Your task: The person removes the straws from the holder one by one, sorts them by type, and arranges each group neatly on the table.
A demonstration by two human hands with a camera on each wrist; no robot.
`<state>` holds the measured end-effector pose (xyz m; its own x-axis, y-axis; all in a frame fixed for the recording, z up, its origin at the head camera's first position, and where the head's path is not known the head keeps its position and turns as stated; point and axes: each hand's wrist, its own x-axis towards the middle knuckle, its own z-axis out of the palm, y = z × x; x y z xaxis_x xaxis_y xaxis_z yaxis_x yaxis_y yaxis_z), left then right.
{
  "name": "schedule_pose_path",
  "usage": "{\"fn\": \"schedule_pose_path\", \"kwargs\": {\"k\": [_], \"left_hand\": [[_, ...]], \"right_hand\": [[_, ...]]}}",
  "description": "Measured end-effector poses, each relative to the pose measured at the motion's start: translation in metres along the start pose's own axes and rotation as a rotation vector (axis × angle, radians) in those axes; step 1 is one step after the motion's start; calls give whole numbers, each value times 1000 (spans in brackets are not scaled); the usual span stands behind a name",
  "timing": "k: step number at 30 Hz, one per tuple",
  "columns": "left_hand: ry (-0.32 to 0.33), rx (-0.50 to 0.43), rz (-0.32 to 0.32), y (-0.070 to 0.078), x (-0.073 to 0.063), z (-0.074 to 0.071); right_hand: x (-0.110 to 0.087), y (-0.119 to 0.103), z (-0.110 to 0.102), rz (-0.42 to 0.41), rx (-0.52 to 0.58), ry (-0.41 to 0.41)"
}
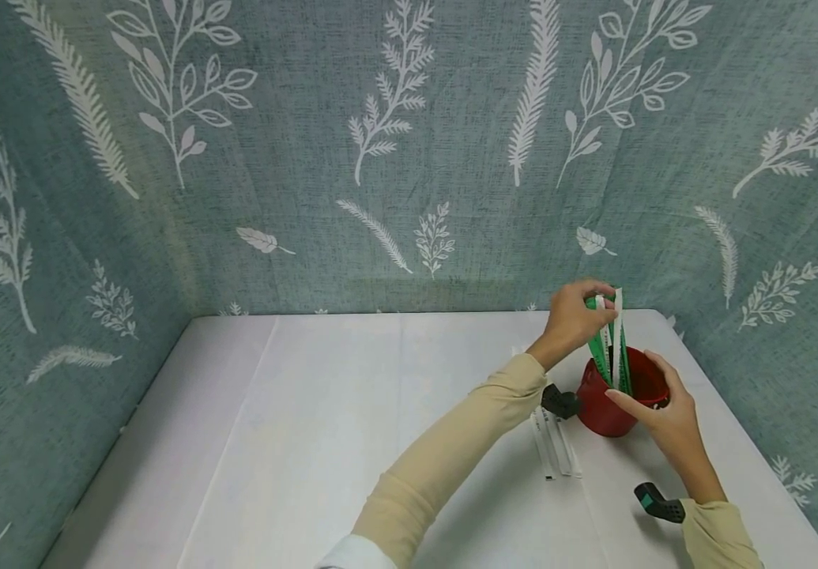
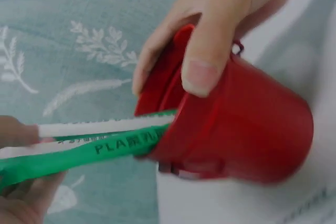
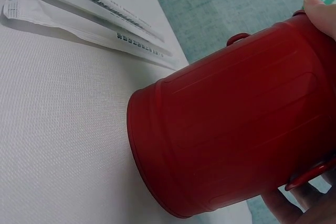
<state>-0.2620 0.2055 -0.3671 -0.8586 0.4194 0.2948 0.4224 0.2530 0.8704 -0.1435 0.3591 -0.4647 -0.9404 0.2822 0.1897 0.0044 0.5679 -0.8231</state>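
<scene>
On the right part of the table stands a red bucket with small side handles. My left hand pinches the upper ends of several wrapped straws, green and white, whose lower ends are inside the bucket. Around the bucket's rim, my right hand grips with the thumb on the near side and fingers on the far side. Several white wrapped straws lie side by side on the table left of the bucket, partly behind the left forearm in the head view. The bucket's inside bottom is hidden.
A white cloth covers the table. Green-grey leaf-patterned fabric rises behind it and at both sides. Dark wrist devices, one left and one right, stick out from the wrists near the bucket and straws.
</scene>
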Motion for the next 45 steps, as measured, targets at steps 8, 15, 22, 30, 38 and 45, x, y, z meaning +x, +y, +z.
{"fn": "schedule_pose_path", "kwargs": {"k": [8, 15, 22, 30, 38, 45], "left_hand": [[-159, 261, 12, 0, -5, -2], [-92, 140, 9, -2, -7, -4], [43, -58, 8, -6, -7, -7], [99, -126, 89, -6, -8, -8], [152, -124, 120, 4, -11, -8], [189, 56, 234, 10, -14, -8]], "right_hand": [[-1, 0, -1, 7, -3, 6], [0, -1, -2, -20, 15, -18], [0, -3, 0, -4, 6, -8], [0, -1, 0, -6, 16, -5], [3, 7, 0, -24, -6, -5], [-1, -3, 0, -2, 4, -9]]}}
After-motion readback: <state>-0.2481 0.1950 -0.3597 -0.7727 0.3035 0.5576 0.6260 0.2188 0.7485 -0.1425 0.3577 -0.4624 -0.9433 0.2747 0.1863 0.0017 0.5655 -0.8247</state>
